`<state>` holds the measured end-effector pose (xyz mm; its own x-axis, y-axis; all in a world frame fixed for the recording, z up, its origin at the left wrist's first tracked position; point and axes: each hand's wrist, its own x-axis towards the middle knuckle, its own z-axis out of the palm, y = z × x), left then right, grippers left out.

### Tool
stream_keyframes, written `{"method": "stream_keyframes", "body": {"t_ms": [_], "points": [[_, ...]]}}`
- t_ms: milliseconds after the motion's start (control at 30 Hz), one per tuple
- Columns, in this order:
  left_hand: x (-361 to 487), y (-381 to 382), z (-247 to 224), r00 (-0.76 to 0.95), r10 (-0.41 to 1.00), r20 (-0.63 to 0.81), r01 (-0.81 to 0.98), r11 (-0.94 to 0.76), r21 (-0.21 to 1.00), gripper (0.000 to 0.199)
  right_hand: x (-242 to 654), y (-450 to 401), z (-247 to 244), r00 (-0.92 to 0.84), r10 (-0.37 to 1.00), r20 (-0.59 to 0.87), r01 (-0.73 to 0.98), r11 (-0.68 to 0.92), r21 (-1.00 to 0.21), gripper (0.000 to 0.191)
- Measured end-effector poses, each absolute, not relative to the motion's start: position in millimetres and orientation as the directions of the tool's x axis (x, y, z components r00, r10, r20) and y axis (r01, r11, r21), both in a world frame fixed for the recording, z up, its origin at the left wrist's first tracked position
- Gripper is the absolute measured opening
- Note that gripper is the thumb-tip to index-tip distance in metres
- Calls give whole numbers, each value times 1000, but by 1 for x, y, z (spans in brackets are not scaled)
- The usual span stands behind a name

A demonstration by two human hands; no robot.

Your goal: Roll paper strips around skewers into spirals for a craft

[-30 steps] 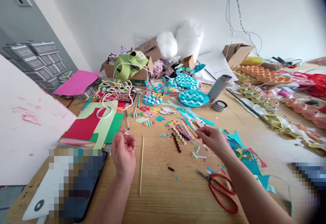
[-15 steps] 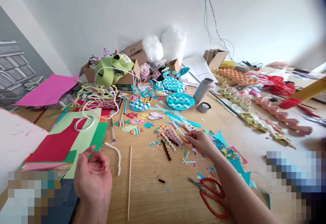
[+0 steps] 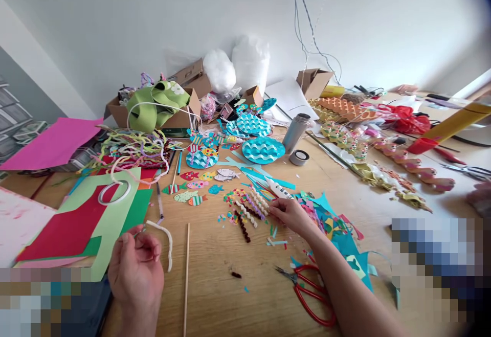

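Note:
My right hand (image 3: 289,215) reaches over the middle of the table with its fingers pinched together. The fingertips meet beside a row of coiled pipe cleaners (image 3: 259,201) in cream, lilac and brown; what lies between them is hidden. A white glue tube (image 3: 280,188) lies just behind that hand. My left hand (image 3: 136,265) is held palm up at the lower left, fingers loosely curled and apart, with nothing visible in it. Nearest to it are a bent white pipe cleaner (image 3: 168,242) and a thin wooden stick (image 3: 186,275).
Red-handled scissors (image 3: 312,296) lie below my right forearm. Paper fish (image 3: 197,184), turquoise wavy discs (image 3: 263,150) and a metal flask (image 3: 297,131) stand or lie farther back. Coloured paper sheets (image 3: 72,224) with a tape roll (image 3: 114,193) are at left; blue scraps (image 3: 355,247) at right.
The view has shifted a little, so most things appear farther left. My right hand's fingertips have moved slightly closer to the cream coils; the left hand keeps its loose curl.

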<state>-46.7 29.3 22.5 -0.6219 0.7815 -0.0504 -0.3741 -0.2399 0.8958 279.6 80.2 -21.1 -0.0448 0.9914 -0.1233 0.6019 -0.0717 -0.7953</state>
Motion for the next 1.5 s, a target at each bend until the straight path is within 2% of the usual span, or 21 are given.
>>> {"method": "stream_keyframes", "body": {"t_ms": [267, 500, 733, 867, 967, 1033, 1133, 1200, 1267, 1367, 1500], "points": [[-48, 33, 18, -668, 744, -7, -297, -258, 919, 19, 280, 80, -19, -81, 995, -49, 712, 24, -701, 23], [-51, 36, 16, -698, 716, 9, -268, -273, 924, 15, 282, 77, -18, -106, 988, -109, 686, -7, -728, 31], [-56, 37, 16, -734, 674, 85, -190, -324, 927, 14, 283, 76, -16, -67, 990, -126, 657, -51, -752, 30], [-64, 42, 10, -795, 591, 139, -58, -302, 952, 19, 278, 73, -8, -73, 985, -156, 631, -76, -772, 33], [-73, 45, 2, -724, 653, 224, 167, -150, 974, 22, 274, 71, 0, -42, 991, -130, 559, -84, -825, 33], [-79, 46, -2, -616, 730, 295, 412, -20, 911, 24, 272, 71, 5, -56, 991, -121, 507, -76, -859, 35], [-81, 42, -5, -483, 804, 347, 750, 175, 638, 29, 267, 71, 13, -122, 983, -135, 488, -59, -871, 36], [-77, 39, -6, -400, 885, 239, 847, 258, 464, 34, 262, 69, 20, -172, 974, -148, 514, -39, -857, 36], [-72, 36, -6, -329, 939, 101, 898, 278, 341, 32, 253, 64, 28, -215, 965, -149, 535, -11, -845, 35], [-68, 34, -7, -287, 958, -14, 923, 281, 263, 22, 233, 47, 37, -281, 948, -149, 556, 34, -831, 32], [-68, 35, -7, -292, 956, -18, 916, 285, 283, 15, 193, 18, 38, -469, 878, -96, 576, 222, -787, 23]]}}
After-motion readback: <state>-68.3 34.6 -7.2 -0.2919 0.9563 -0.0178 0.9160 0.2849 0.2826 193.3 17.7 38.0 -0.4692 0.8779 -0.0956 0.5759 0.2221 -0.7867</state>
